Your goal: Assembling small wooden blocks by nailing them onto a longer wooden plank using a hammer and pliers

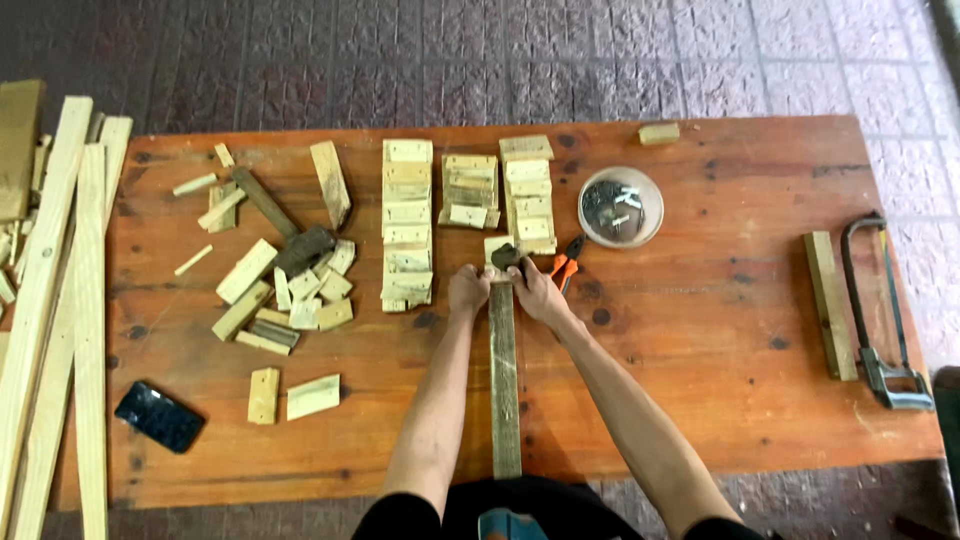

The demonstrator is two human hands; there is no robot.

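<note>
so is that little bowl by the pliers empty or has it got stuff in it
Not empty: the shallow round bowl holds a small heap of pale metal pieces; what kind is too small to tell.

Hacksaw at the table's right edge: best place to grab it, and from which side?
Take the hacksaw by its grey handle, the end nearest the person. It lies flat, its frame running away from the near edge, beside a wood block on its left. Coming from the near right side likely keeps the hand off the block and the blade.

Bowl right of block rows, hacksaw far right
</note>
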